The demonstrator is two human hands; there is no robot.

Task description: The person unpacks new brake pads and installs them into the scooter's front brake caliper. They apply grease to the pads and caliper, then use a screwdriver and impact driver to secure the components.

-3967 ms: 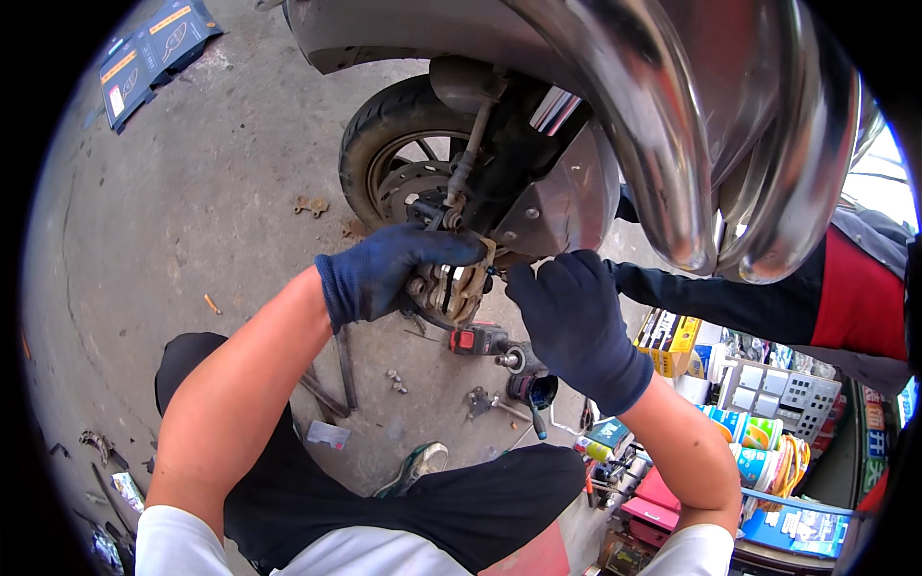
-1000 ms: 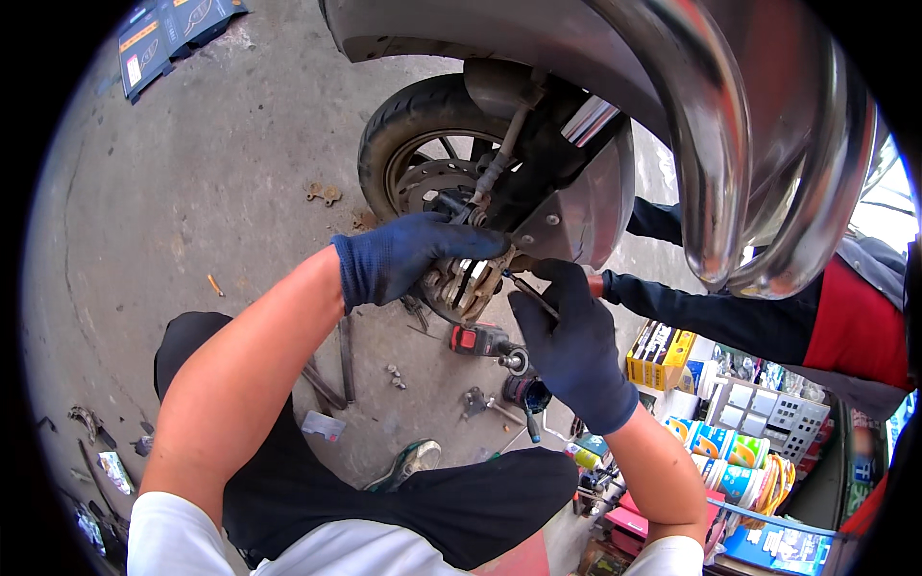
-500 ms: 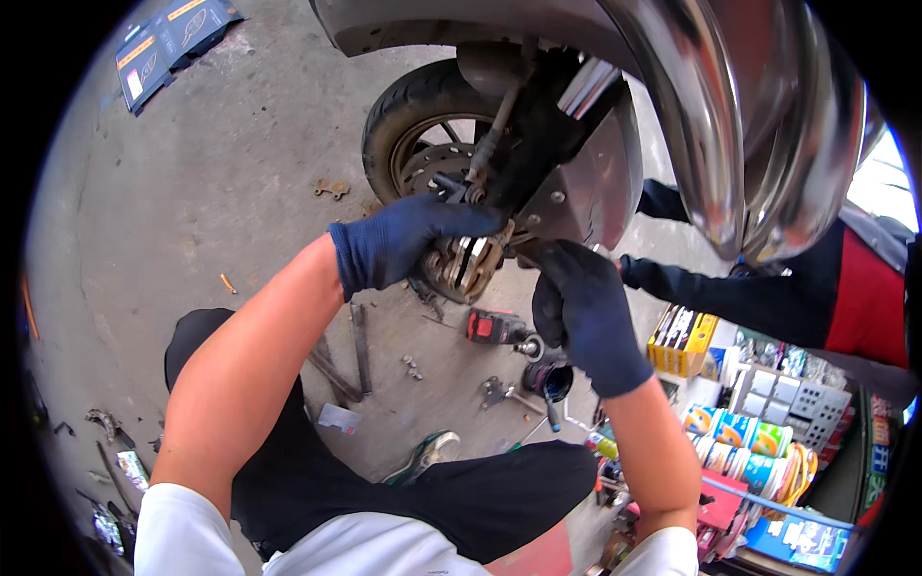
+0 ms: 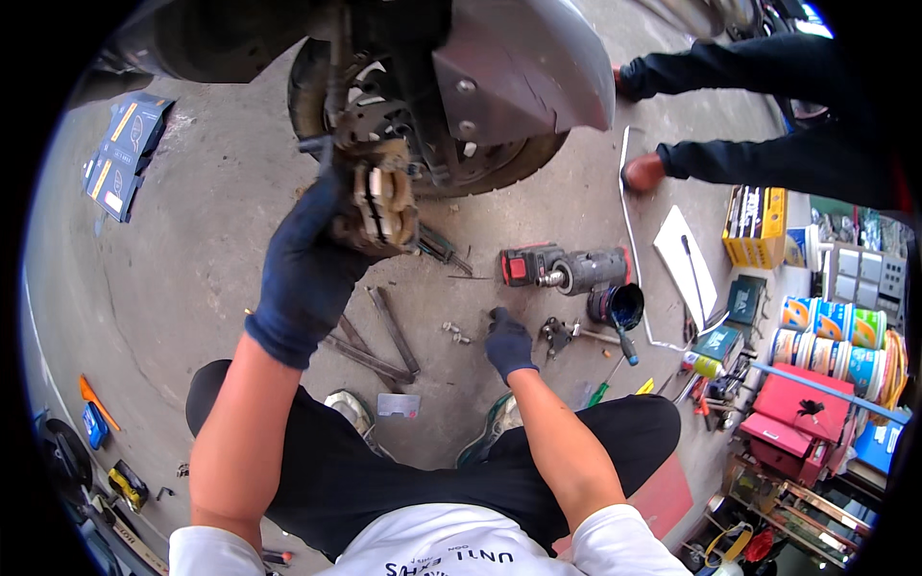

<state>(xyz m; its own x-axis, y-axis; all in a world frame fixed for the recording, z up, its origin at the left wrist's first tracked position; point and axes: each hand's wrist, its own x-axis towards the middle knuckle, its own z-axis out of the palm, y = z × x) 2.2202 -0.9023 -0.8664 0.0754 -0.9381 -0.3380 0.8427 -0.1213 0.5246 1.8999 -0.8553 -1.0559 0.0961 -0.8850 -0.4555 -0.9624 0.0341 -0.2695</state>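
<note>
My left hand (image 4: pixel 312 254), in a dark blue glove, grips a worn, dirty brake caliper (image 4: pixel 384 197) with two pads showing in its slot. The caliper is off the wheel, just below the front fork of a motorcycle. Behind it stands the front wheel (image 4: pixel 523 163) with its brake disc. My gloved right hand (image 4: pixel 509 346) is low over the floor, its fingers partly stretched out and nothing visible in them. Beside it on the left lie several small bolts (image 4: pixel 456 333). A small metal part (image 4: pixel 555 336) lies to its right.
A cordless impact wrench (image 4: pixel 586 269), a dark cup (image 4: pixel 615 305) with a brush and metal bars (image 4: pixel 392 331) lie on the floor. Another person's legs (image 4: pixel 759 163) are at the right. Tubs (image 4: pixel 831 317) and a red toolbox (image 4: pixel 797 403) stand at the far right.
My right hand has left the caliper area and dropped toward the floor near the bolts. My left hand still holds the caliper. The view has shifted, with the motorcycle now higher and further left.
</note>
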